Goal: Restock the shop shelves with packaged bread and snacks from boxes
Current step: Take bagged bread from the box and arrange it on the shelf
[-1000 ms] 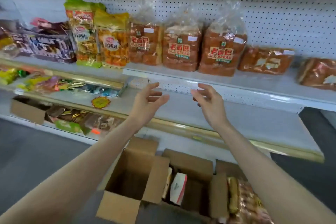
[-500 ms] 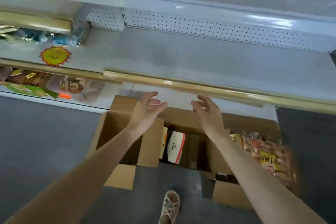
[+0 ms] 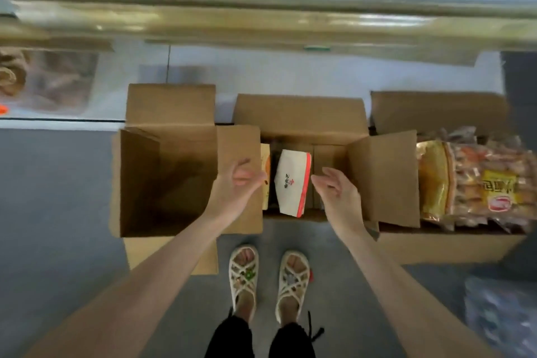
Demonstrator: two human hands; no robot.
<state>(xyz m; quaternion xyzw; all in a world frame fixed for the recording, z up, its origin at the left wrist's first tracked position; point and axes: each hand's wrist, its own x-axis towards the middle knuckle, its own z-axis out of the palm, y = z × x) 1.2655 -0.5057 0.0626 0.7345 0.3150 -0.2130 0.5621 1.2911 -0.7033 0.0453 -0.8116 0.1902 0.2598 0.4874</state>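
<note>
Three open cardboard boxes stand on the floor below me. The left box point(image 3: 139, 183) looks hollow inside. In the middle box point(image 3: 299, 113) a white packet with a red edge point(image 3: 292, 183) stands upright beside a yellow packet point(image 3: 265, 177). The right box point(image 3: 441, 244) holds clear bags of bread and snacks point(image 3: 476, 183). My left hand point(image 3: 239, 183) hovers over the middle box's left flap, fingers relaxed, holding nothing. My right hand point(image 3: 337, 192) hovers just right of the white packet, fingers loose, holding nothing.
The gold shelf edge point(image 3: 261, 20) runs across the top, blurred. Packaged goods point(image 3: 43, 78) lie on the bottom shelf at the left. My sandalled feet point(image 3: 267, 279) stand on the grey floor just before the boxes. A bluish plastic bag point(image 3: 499, 320) lies at lower right.
My view has swung down from the bread shelf to the boxes on the floor. Both hands have come down with it and now hover over the middle box.
</note>
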